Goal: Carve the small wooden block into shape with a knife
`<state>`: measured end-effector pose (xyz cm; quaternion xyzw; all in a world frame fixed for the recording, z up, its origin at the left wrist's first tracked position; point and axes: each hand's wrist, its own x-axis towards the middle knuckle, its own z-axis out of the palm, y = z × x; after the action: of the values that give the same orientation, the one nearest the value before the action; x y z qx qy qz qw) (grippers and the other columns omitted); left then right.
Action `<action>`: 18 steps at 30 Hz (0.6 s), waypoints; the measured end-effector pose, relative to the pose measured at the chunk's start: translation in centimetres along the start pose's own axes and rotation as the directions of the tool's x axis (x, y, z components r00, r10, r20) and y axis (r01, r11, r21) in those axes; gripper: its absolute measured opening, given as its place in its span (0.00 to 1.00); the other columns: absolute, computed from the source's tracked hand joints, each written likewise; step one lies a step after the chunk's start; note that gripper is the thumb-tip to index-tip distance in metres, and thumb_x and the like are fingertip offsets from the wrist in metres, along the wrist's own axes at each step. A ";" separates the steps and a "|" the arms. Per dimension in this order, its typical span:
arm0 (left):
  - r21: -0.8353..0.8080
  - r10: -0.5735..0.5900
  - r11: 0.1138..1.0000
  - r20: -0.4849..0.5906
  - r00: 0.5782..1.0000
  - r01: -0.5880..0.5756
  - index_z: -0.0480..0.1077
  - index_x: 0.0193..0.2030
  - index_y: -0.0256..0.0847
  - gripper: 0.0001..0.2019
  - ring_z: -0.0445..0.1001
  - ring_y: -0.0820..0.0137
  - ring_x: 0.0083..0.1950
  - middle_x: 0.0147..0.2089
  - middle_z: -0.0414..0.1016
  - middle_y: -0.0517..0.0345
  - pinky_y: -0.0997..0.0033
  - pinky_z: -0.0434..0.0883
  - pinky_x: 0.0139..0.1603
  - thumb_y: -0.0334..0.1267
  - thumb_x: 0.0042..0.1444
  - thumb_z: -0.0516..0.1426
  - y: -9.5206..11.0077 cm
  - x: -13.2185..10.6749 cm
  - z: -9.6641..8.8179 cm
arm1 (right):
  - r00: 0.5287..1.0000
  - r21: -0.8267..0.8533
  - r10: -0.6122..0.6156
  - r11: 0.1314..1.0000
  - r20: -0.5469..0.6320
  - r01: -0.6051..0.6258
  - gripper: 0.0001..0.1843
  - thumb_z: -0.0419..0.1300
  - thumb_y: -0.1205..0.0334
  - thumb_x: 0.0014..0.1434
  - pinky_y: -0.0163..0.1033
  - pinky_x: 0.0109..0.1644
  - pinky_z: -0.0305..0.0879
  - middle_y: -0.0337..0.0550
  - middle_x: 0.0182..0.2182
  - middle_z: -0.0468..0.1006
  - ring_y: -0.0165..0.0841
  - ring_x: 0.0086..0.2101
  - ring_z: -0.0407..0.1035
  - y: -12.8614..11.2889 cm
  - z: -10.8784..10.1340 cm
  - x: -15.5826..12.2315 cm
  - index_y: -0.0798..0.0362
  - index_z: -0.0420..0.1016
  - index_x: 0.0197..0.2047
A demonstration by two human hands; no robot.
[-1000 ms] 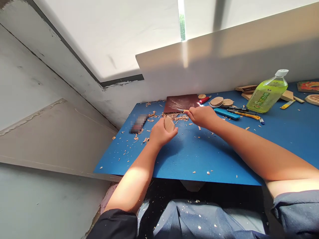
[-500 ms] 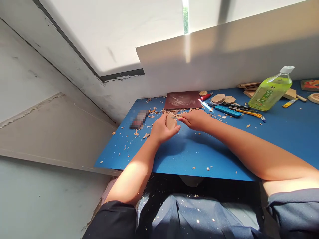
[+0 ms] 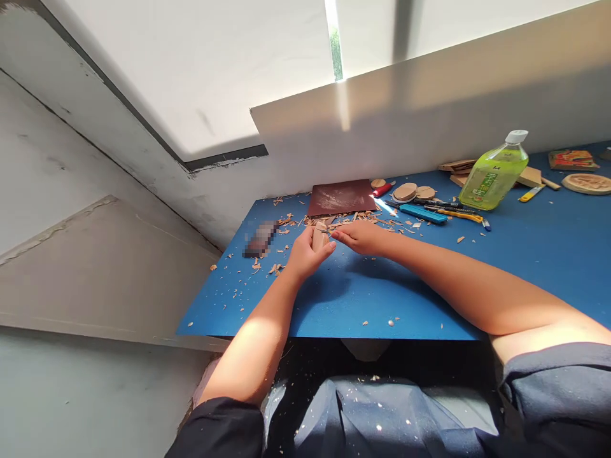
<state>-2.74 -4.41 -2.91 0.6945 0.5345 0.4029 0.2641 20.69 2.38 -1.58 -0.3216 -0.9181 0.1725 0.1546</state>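
Note:
My left hand [image 3: 305, 253] is closed round a small pale wood piece [image 3: 318, 236], held upright just above the blue table [image 3: 382, 292]. My right hand [image 3: 359, 237] is closed in a pinch beside it, fingertips against the wood piece; a thin carving tool was in this hand earlier, but now the fingers hide it. Wood shavings [image 3: 344, 221] lie scattered right behind both hands. A dark red-brown sanding sheet [image 3: 340, 196] lies flat just beyond them.
Farther right along the back lie a red-handled tool [image 3: 382, 189], round wooden discs [image 3: 411, 191], a blue cutter [image 3: 422, 214], a yellow cutter [image 3: 458, 216], a green bottle [image 3: 493, 172], wood blocks [image 3: 525, 177] and a carved disc [image 3: 586, 183]. A white wall borders the table's back.
My right hand has drawn back from the shavings pile toward the wood piece and now touches it. My left hand has turned the piece more upright.

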 end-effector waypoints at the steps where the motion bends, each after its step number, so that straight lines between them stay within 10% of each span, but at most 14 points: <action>1: -0.081 -0.001 0.997 0.035 0.999 0.004 0.73 0.51 0.41 0.26 0.70 0.69 0.36 0.39 0.75 0.58 0.69 0.66 0.37 0.60 0.58 0.67 -0.1 0.0 0.1 | 1.000 0.009 -0.006 1.000 0.001 0.006 0.38 0.37 0.36 0.81 0.39 0.48 0.64 0.48 0.50 0.88 0.41 0.48 0.79 -0.4 0.2 0.0 0.48 0.84 0.53; 12: -0.351 -0.104 0.929 0.045 0.994 0.114 0.67 0.44 0.43 0.25 0.60 0.76 0.26 0.31 0.63 0.67 0.73 0.61 0.26 0.59 0.54 0.68 0.0 0.1 0.0 | 0.908 -0.343 0.397 0.841 -0.130 -0.417 0.42 0.35 0.35 0.80 0.47 0.50 0.67 0.65 0.48 0.87 0.52 0.48 0.82 1.7 -2.0 0.2 0.56 0.82 0.56; 18: -0.492 -0.063 0.862 0.136 0.989 0.122 0.68 0.51 0.43 0.28 0.63 0.77 0.25 0.33 0.65 0.67 0.73 0.62 0.27 0.59 0.52 0.68 -0.2 0.4 0.0 | 0.983 -0.062 0.150 0.986 -0.110 -0.157 0.39 0.35 0.36 0.81 0.41 0.47 0.64 0.55 0.48 0.87 0.45 0.47 0.80 0.6 -1.3 -0.2 0.51 0.82 0.53</action>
<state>-2.83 -4.01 -2.95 0.5980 0.4288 0.4735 0.4841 21.69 2.96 -0.73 -0.4054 -0.8866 0.1346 0.1774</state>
